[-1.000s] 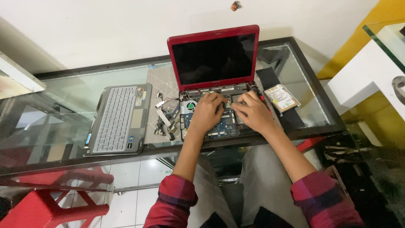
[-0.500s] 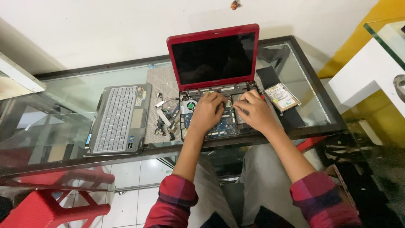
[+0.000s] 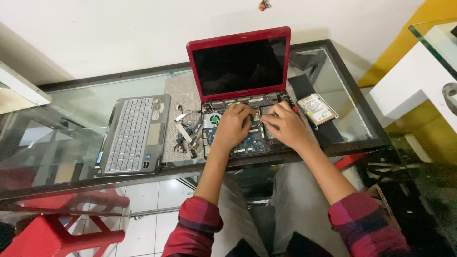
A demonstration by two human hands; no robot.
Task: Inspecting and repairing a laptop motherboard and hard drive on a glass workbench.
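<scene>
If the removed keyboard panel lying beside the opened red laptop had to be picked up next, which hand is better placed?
Likely the left. The left hand rests on the exposed board of the red laptop, on the side facing the grey keyboard panel. The right hand is farther, nearer the hard drive.

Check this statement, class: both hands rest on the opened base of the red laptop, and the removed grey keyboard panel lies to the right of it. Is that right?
Not quite. The head view shows the grey keyboard panel lying to the left of the red laptop, not the right. Both the left hand and right hand do rest on its opened base.
</scene>
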